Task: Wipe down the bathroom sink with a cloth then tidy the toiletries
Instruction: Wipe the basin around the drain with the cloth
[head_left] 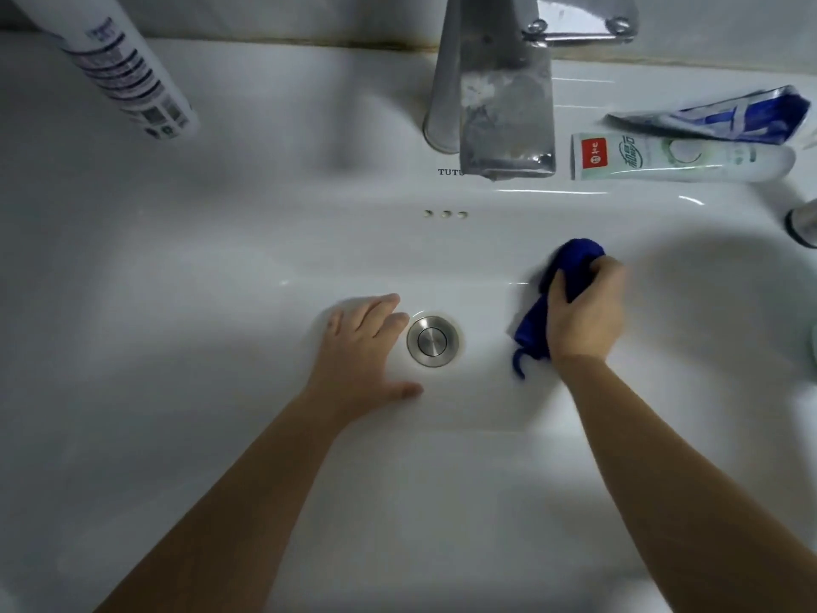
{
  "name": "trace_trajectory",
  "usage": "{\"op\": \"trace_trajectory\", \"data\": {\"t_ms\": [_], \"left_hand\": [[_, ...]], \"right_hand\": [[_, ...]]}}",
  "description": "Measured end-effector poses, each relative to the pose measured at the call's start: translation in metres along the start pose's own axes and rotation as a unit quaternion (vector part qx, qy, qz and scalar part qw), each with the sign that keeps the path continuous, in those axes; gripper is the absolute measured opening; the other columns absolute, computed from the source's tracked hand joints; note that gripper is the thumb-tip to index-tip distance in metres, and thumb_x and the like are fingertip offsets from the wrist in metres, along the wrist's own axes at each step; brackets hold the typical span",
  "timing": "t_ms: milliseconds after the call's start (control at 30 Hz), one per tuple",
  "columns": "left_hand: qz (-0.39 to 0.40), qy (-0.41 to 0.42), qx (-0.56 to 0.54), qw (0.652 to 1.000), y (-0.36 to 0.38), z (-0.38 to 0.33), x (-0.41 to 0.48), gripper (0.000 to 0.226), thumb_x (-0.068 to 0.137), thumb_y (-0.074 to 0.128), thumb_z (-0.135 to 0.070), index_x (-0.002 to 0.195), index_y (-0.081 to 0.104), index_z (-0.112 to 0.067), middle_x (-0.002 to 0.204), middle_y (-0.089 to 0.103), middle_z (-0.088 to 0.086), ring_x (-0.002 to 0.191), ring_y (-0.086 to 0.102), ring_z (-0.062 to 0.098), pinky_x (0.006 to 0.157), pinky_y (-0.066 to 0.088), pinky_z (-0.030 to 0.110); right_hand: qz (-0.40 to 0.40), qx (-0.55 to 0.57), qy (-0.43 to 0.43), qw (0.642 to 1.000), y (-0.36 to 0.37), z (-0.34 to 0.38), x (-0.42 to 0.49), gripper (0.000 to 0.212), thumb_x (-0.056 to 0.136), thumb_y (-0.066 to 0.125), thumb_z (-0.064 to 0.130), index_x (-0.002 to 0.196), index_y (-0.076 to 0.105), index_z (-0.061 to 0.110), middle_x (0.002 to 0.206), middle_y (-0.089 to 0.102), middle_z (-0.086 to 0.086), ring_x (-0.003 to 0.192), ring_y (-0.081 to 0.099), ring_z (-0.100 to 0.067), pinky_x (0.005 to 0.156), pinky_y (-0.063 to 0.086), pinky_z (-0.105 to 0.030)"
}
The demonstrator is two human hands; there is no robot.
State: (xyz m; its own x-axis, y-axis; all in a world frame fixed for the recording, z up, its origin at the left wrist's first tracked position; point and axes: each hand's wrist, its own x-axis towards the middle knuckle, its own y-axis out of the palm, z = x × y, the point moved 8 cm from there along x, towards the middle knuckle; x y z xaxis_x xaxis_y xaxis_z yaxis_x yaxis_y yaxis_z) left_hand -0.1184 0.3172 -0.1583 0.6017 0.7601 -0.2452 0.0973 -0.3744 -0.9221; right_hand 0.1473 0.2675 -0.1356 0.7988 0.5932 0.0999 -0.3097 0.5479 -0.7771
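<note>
Blue cloth (pixel 574 256) is bunched in the right hand (pixel 583 316), fingers curled round it, pressed to the basin floor well to the right of the drain plug (pixel 432 341). One end sticks out above the knuckles. The other trails out on the thumb side, with a loose corner on the porcelain. Right hand reads slightly blurred on my feed.

Left hand (pixel 367 342) holds nothing. It lies flat on the basin, fingers straight and close together, tips just beside the plug's left rim, thumb spread toward the near side.

Sink (pixel 221 303) is white ceramic, with three small overflow holes (pixel 445 214) on the back wall above the plug. Chrome faucet (pixel 499 104) stands at back centre, spout dull and spotted.

On the ledge right of the faucet a white-green toothpaste tube (pixel 681 157) lies flat, with a crumpled blue-and-silver tube (pixel 716 117) just behind it. I can't tell whether they touch. White bottle with dark print (pixel 128 68) is at back left. Metal object (pixel 802 223) is cut off by the right edge and I can't identify it.
</note>
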Motion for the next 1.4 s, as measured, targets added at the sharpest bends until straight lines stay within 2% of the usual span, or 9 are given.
{"op": "trace_trajectory", "data": {"t_ms": [200,433,633,733,933,1133,1200,1300,1400], "left_hand": [[-0.045,-0.054,-0.001,0.997,-0.048,0.032,-0.028,0.088,0.065,0.066,-0.063,0.137,0.040,-0.019,0.151,0.026,0.001,0.136,0.025,0.024,0.110,0.016,0.045],[-0.048,-0.108,0.086,0.989,-0.072,0.079,-0.085,0.087,0.051,0.083,-0.052,0.119,0.059,-0.004,0.134,0.048,0.021,0.120,0.048,0.039,0.098,0.036,0.052],[-0.085,-0.131,0.068,0.985,-0.056,0.090,-0.085,0.086,0.056,0.054,-0.069,0.119,0.059,-0.011,0.132,0.053,0.014,0.122,0.048,0.034,0.101,0.024,0.048],[-0.097,-0.129,0.060,0.985,-0.057,0.089,-0.086,0.087,0.060,0.042,-0.074,0.118,0.060,-0.011,0.130,0.055,0.013,0.120,0.049,0.032,0.100,0.025,0.047],[-0.099,-0.125,0.038,0.986,-0.059,0.085,-0.085,0.086,0.059,0.044,-0.072,0.117,0.061,-0.010,0.128,0.056,0.015,0.118,0.051,0.034,0.099,0.032,0.054],[-0.110,-0.115,0.050,0.986,-0.058,0.088,-0.086,0.082,0.057,0.070,-0.065,0.115,0.061,-0.007,0.127,0.056,0.018,0.117,0.051,0.036,0.098,0.034,0.053],[-0.117,-0.117,0.033,0.986,-0.062,0.087,-0.088,0.080,0.061,0.056,-0.068,0.113,0.063,-0.008,0.126,0.057,0.017,0.117,0.052,0.035,0.098,0.035,0.051],[-0.128,-0.115,0.007,0.985,-0.068,0.086,-0.089,0.081,0.063,0.046,-0.069,0.112,0.063,-0.007,0.126,0.057,0.016,0.118,0.051,0.035,0.099,0.035,0.051],[-0.148,-0.113,-0.019,0.982,-0.073,0.087,-0.091,0.079,0.062,0.059,-0.064,0.113,0.063,-0.005,0.127,0.056,0.017,0.121,0.048,0.037,0.100,0.037,0.051]], "right_hand": [[0.190,-0.051,-0.271,0.942,0.056,0.063,-0.063,0.032,0.089,0.055,0.015,0.120,0.051,0.007,0.113,0.052,-0.015,0.073,0.055,-0.035,0.059,0.037,-0.031],[0.012,0.051,0.059,0.997,0.029,0.022,-0.036,0.035,0.093,0.046,0.029,0.124,0.038,0.015,0.128,0.047,-0.008,0.099,0.055,-0.033,0.081,0.038,-0.031],[0.130,0.054,-0.091,0.986,0.109,0.113,-0.108,0.032,0.093,0.046,0.028,0.120,0.041,0.012,0.122,0.044,-0.012,0.067,0.056,-0.034,0.060,0.036,-0.032],[0.158,0.039,-0.205,0.965,0.090,0.105,-0.096,0.031,0.092,0.050,0.023,0.119,0.043,0.013,0.120,0.047,-0.011,0.079,0.055,-0.026,0.067,0.040,-0.031],[-0.068,0.151,0.053,0.985,0.036,0.077,-0.050,0.034,0.091,0.048,0.023,0.124,0.039,0.019,0.105,0.045,0.019,0.090,0.044,0.000,0.068,0.025,0.010],[0.127,0.134,-0.235,0.954,0.098,0.200,-0.127,0.029,0.088,0.051,0.016,0.117,0.049,0.009,0.114,0.050,-0.013,0.077,0.056,-0.032,0.061,0.043,-0.033],[0.075,0.151,-0.176,0.970,0.078,0.180,-0.101,0.032,0.087,0.052,0.017,0.118,0.049,0.009,0.116,0.050,-0.014,0.089,0.052,-0.026,0.071,0.040,-0.032],[-0.075,0.195,-0.061,0.976,0.022,0.129,-0.055,0.033,0.087,0.050,0.014,0.118,0.048,0.005,0.117,0.051,-0.015,0.095,0.044,-0.005,0.076,0.029,-0.002],[-0.083,0.171,-0.100,0.977,0.030,0.155,-0.060,0.033,0.085,0.051,0.015,0.116,0.053,0.005,0.115,0.050,-0.018,0.092,0.045,-0.010,0.069,0.032,-0.014]]}}
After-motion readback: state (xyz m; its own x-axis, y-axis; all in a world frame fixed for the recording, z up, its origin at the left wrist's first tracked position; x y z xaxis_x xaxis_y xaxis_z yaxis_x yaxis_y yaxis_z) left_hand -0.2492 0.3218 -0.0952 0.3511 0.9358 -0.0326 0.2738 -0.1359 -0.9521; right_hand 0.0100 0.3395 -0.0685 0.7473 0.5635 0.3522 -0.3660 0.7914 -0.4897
